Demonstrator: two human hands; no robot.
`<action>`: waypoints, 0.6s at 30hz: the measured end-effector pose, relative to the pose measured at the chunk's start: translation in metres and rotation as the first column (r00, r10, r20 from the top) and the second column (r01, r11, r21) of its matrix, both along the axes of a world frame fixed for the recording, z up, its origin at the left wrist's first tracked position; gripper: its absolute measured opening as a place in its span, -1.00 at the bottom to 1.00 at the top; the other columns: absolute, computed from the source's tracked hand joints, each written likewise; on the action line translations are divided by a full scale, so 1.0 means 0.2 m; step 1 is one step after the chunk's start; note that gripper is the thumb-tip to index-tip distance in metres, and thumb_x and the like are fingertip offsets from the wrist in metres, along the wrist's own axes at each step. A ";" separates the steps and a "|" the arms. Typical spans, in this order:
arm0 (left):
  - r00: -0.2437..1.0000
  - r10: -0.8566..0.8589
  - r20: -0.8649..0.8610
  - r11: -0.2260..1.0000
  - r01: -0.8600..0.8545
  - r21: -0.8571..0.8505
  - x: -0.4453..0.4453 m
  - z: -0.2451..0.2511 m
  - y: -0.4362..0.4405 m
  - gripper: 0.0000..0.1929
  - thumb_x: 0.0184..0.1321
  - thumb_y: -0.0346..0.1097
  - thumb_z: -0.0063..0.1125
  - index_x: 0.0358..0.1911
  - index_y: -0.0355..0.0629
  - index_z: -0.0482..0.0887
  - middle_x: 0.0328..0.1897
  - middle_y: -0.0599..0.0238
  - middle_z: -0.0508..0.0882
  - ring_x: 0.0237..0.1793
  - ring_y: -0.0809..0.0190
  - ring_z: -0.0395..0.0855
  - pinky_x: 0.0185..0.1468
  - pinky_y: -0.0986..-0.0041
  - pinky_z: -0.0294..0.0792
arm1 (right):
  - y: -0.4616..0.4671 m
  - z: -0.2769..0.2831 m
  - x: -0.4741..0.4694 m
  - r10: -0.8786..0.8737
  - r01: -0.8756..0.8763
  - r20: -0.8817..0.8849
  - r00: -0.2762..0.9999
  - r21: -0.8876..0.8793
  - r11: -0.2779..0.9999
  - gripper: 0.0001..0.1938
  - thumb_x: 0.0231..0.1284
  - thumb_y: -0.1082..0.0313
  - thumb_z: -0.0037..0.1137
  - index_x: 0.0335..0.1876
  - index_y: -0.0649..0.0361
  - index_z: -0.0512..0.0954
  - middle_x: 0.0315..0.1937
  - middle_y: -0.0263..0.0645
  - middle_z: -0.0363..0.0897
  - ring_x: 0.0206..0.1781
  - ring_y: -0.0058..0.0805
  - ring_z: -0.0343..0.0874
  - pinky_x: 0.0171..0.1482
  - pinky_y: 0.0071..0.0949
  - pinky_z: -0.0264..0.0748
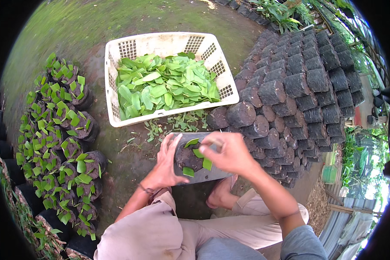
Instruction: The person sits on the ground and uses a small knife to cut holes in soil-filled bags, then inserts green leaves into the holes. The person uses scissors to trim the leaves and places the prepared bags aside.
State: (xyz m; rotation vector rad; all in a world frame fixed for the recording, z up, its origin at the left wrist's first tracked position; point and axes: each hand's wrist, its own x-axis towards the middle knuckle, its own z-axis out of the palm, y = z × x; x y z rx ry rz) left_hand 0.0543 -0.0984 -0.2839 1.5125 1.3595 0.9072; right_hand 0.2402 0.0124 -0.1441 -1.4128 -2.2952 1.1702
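A black soil-filled grow bag (186, 158) stands on a dark board in front of me, with several cut green leaf pieces (188, 171) upright in its soil. My left hand (165, 164) rests at the bag's left side, fingers spread, thumb toward me. At the bag's right rim, my right hand (228, 152) has its fingers bent around a thin brownish thing, perhaps a stick, whose tip is hidden. Beyond the board, a white plastic crate (169, 112) holds a heap of cut green leaves (162, 84).
Grow bags with leaf pieces (84, 126) are grouped on the left. A tall stack of soil-filled black bags (276, 91) rises on the right, close to the crate. Leaf scraps (185, 122) lie on the ground between crate and board. My foot (219, 195) is below the board.
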 end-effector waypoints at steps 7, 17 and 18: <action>0.951 0.307 0.019 0.921 -0.303 0.244 0.21 -0.08 0.01 0.11 -0.35 -0.21 0.68 0.45 -0.06 0.29 0.43 0.00 0.39 0.52 -0.08 0.29 0.54 0.00 -0.04 | 0.08 0.19 0.04 0.034 -0.013 -0.286 0.958 0.075 0.997 -0.74 0.56 0.21 0.03 -0.04 0.26 0.62 -0.18 -0.14 0.62 -0.10 -0.20 0.63 0.04 -0.33 0.53; 0.830 -0.555 0.058 0.829 0.557 -0.053 -0.20 0.03 0.43 0.06 -0.45 -0.45 0.38 0.45 -0.01 0.44 0.45 0.27 0.56 0.50 0.16 0.45 0.62 0.02 -0.19 | 0.08 0.08 0.07 0.088 -0.041 -0.244 0.966 0.192 0.981 -0.79 0.06 0.52 0.46 -0.16 0.24 0.75 -0.29 -0.14 0.78 -0.23 -0.31 0.78 -0.13 -0.38 0.63; 0.828 -0.561 0.024 0.825 0.561 -0.070 -0.20 0.04 0.44 0.10 -0.45 -0.48 0.33 0.50 0.05 0.42 0.48 0.31 0.55 0.51 0.17 0.44 0.63 0.03 -0.23 | 0.08 0.06 0.08 0.080 -0.042 -0.237 0.968 0.163 0.986 -0.80 0.06 0.54 0.45 -0.16 0.26 0.75 -0.28 -0.14 0.78 -0.23 -0.35 0.78 -0.12 -0.40 0.64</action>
